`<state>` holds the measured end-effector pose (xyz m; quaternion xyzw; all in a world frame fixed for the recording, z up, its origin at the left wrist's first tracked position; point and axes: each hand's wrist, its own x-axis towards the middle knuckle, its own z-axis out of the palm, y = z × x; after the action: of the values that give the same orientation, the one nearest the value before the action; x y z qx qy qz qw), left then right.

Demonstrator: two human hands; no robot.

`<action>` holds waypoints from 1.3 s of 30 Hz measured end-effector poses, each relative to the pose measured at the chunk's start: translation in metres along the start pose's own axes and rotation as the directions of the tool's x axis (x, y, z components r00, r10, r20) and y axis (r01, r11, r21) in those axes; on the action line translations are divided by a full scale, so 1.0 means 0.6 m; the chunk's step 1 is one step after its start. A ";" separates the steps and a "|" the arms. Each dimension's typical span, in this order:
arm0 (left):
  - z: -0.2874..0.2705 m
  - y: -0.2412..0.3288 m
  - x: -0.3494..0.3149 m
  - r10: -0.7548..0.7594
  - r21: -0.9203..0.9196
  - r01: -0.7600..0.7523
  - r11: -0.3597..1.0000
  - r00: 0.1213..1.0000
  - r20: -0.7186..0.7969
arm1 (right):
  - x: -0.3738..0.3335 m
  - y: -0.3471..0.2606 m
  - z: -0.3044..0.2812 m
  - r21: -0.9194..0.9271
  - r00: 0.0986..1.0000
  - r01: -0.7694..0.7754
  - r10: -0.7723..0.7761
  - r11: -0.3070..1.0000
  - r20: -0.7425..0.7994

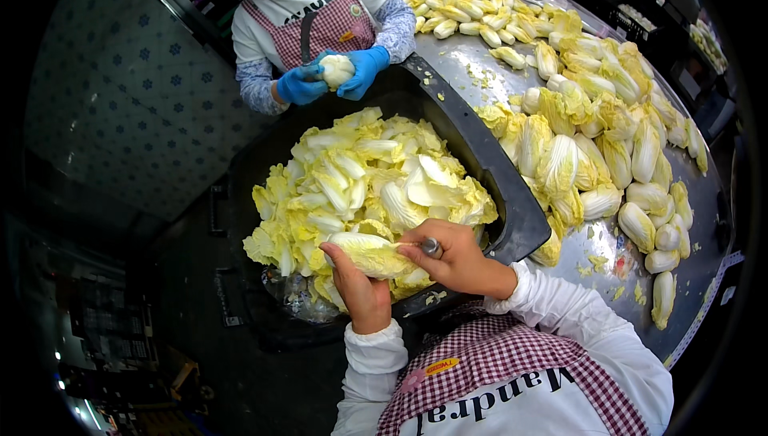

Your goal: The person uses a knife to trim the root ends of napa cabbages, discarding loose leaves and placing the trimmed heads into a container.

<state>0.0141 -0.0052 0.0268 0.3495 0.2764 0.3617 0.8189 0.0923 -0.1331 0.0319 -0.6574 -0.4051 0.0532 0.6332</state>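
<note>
Over a dark bin, my left hand (362, 296) is closed around the white stem end of a small napa cabbage (364, 255), which lies sideways with its yellow leaf tips toward the right. My right hand (460, 262) is closed on a knife (432, 248); its rounded metal handle end shows, while the blade is mostly hidden. The thumb and fingertips of that hand touch the cabbage's leafy end. Beneath both hands, loose yellow-white cabbage leaves (352, 172) fill the black plastic bin (512, 204).
Whole napa cabbages (568, 164) are heaped on the metal table (592, 264) to the right, with leaf scraps among them. Across the bin stands a co-worker in a checked apron (344, 24), whose blue-gloved hands (364, 68) hold a pale cabbage (336, 72). Another person's hands show at the table's far end.
</note>
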 end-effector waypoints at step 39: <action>-0.019 0.015 -0.019 -0.209 0.097 0.187 0.977 0.924 0.322 | 0.044 -0.015 -0.028 -0.019 0.941 0.009 -0.002 1.000 0.338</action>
<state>-0.0043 -0.0054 0.0290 0.4015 0.1808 0.2043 0.8743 0.1154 -0.1316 0.0547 -0.6437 -0.5102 0.1593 0.5477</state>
